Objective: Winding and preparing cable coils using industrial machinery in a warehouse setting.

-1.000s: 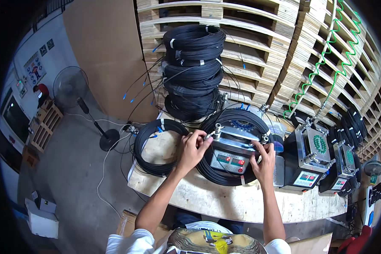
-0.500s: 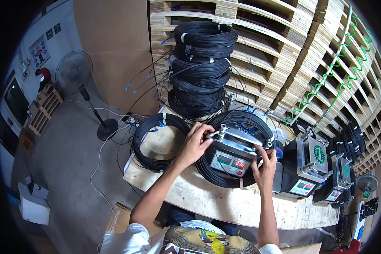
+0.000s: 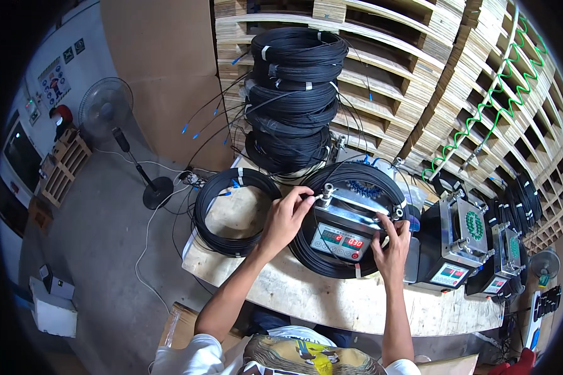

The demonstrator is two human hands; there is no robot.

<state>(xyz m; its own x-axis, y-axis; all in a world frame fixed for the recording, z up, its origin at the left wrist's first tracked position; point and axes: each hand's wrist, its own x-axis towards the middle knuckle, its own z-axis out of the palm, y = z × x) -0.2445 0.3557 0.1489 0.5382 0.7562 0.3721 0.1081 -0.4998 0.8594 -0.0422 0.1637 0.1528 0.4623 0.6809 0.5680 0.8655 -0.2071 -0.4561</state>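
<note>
Pallets [image 3: 381, 56], stacked plywood, fill the upper right of the frame; against them stands a stack [image 3: 294, 94] of black cable coils banded with white ties. The desk [image 3: 331, 300], a pale board, crosses the centre. On it, at centre left, lies a loose coil [image 3: 222, 212]; at centre, a second coil [image 3: 331, 262] rings a metal winder [image 3: 347, 222] with a red digital readout. Compared with half a second earlier, the view sits closer and both hands have stayed on the winder. The left hand [image 3: 284, 219] pinches, grip closed, the knob [image 3: 325, 192] at the winder's upper left corner. The right hand [image 3: 391, 247] rests its fingers curled on the winder's lower right edge beside the coil; whether its grip closes on anything cannot be told. Two more winders [image 3: 460, 244] stand at right. A fan [image 3: 106, 115] stands upper left. A rectangular poster [image 3: 53, 81], white with red, hangs on the wall at upper left. A white box [image 3: 53, 306] lies on the floor, lower left.
</note>
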